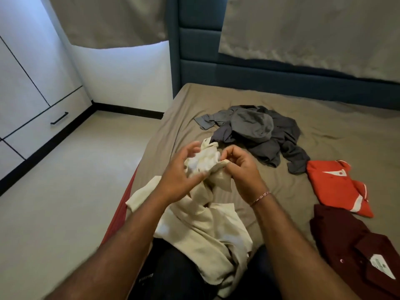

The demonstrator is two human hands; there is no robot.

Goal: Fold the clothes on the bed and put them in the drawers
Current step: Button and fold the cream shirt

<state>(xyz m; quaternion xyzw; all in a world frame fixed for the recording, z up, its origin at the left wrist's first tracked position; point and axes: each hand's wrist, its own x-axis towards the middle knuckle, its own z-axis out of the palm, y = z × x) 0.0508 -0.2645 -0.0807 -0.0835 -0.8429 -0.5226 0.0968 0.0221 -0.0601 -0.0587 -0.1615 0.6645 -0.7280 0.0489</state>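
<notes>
A cream shirt (207, 232) hangs crumpled from both my hands over the near edge of the bed (324, 135). My left hand (181, 169) cups a bunched part of it, thumb and fingers curled round the cloth. My right hand (240, 165) pinches a fold of the same shirt just to the right. A heap of grey clothes (257, 131) lies unfolded in the middle of the bed. A folded red shirt (335, 187) and a folded maroon shirt (355, 245) lie at the right.
White cabinets with a drawer and black handle (59, 118) stand at the left across a strip of pale floor (65, 180). A blue padded headboard (238, 72) backs the bed. Grey curtains (313, 29) hang above it.
</notes>
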